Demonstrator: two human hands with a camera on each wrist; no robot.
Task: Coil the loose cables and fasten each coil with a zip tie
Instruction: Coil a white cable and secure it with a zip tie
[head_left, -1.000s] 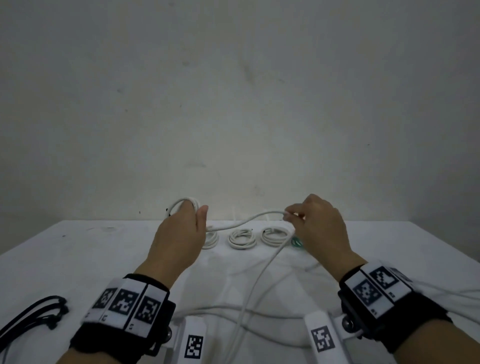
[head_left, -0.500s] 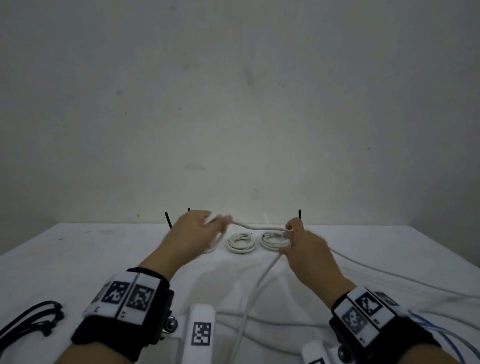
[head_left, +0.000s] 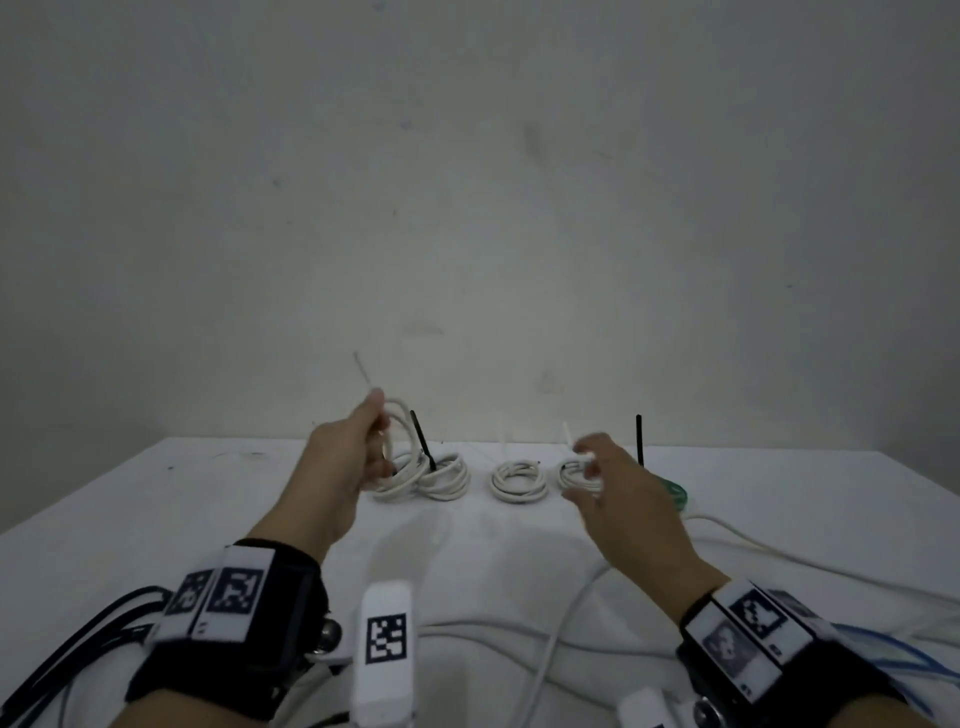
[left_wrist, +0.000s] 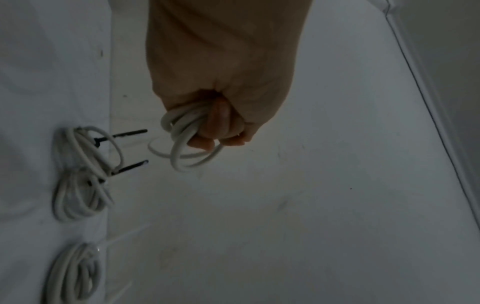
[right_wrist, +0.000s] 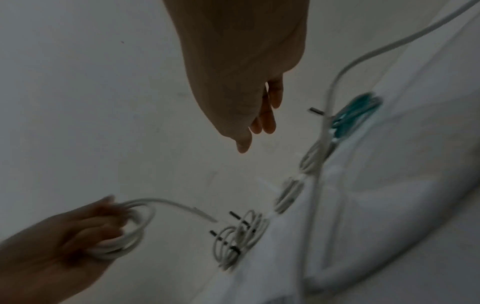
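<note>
1. Curled tight round a small white cable coil (left_wrist: 187, 139), the left hand (head_left: 337, 467) holds it in the air above the table (head_left: 156, 519); the right hand (head_left: 618, 499) is loose-fingered and holds nothing.
2. White tabletop, a bare grey wall (head_left: 467, 182) right behind it – dim light throughout.
3. Loops hang below the left hand's fingers (left_wrist: 221, 123), with a free cable end sticking up past the knuckles (blurred).
4. Tied coils (head_left: 519, 480) lie in a row along the far edge, just beyond both hands, black zip-tie tails (head_left: 422, 441) upright.
5. Loose white cable (head_left: 550, 649) trails across the near tabletop between the wrists – open surface lies at far left.
</note>
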